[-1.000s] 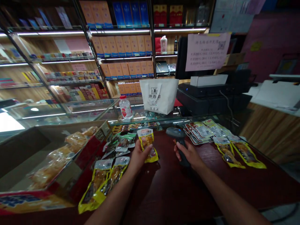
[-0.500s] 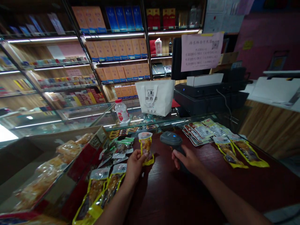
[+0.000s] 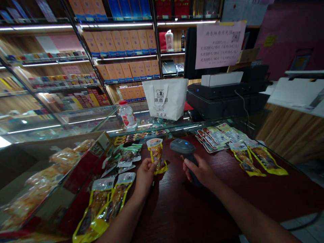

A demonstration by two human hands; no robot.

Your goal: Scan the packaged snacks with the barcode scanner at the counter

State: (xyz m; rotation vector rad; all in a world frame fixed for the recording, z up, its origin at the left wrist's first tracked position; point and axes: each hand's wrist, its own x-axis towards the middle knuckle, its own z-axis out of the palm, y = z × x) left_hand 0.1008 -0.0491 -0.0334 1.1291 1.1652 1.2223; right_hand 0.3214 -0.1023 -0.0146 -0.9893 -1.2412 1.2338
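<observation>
My left hand [image 3: 146,173] pinches the lower left edge of a yellow-edged, vacuum-sealed snack packet [image 3: 157,152], held up above the dark red tabletop. Brown food shows through its clear front. In my right hand [image 3: 199,168] is a dark grey barcode scanner [image 3: 182,146], gripped by its handle, with a blue light on top. The scanner's head points left, toward the packet, with a gap between them. Two similar yellow-edged packets [image 3: 97,202] lie by my left forearm. Small green-and-clear packets [image 3: 128,155] lie just beyond them.
An open carton [image 3: 83,175] of wrapped food stands at left. On the right lie flat white-and-red packets [image 3: 215,136] and two yellow-edged packets [image 3: 264,157]. Behind are a glass counter, a red-capped bottle [image 3: 127,114], a white bag [image 3: 165,99] and a monitor [image 3: 191,54] above black equipment.
The view has shifted slightly, so the surroundings sit a little higher in the picture. Both hands keep their grip on the packet and the scanner, whose spacing is almost the same.
</observation>
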